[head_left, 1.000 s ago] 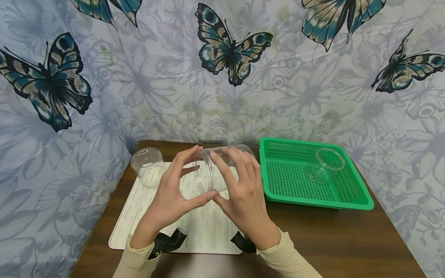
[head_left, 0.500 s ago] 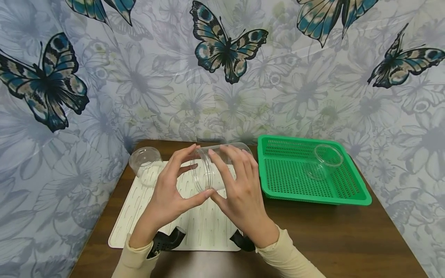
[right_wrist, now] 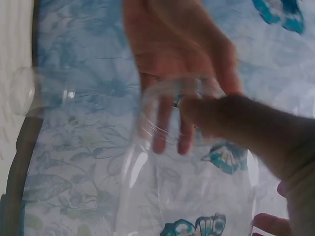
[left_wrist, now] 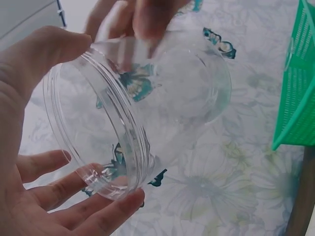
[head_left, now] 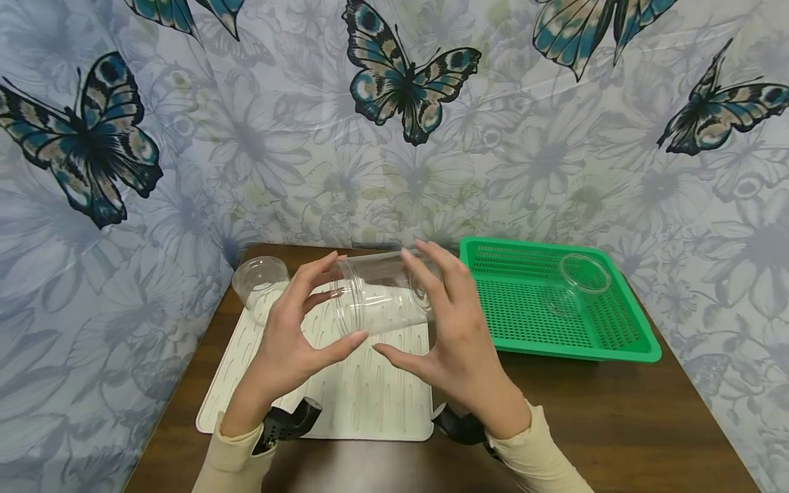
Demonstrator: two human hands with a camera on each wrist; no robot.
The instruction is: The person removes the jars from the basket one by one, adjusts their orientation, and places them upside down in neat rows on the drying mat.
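Observation:
A clear plastic jar (head_left: 388,294) lies sideways in the air over the white ridged mat (head_left: 345,404), its ribbed mouth end pointing left. My left hand (head_left: 286,339) grips this ringed end, thumb on the near side and fingers around the far side, as the left wrist view shows of the jar (left_wrist: 177,103). At the jar's base end is my right hand (head_left: 462,329), spread wide. Its upper fingers overlap the base in the head view, while its thumb stands apart below the jar. The right hand's moving fingers (left_wrist: 152,24) are blurred in the left wrist view.
Another clear container (head_left: 260,277) stands at the mat's back left corner. To the right, a green perforated basket (head_left: 511,346) holds a clear round container (head_left: 582,284). Both rest on a brown wooden table (head_left: 592,424), with a butterfly-patterned cloth (head_left: 277,171) behind it.
My right hand has slid rightward from the jar's ringed end toward its base, and its thumb has come away from the left thumb. The left hand keeps its hold, shifted slightly left.

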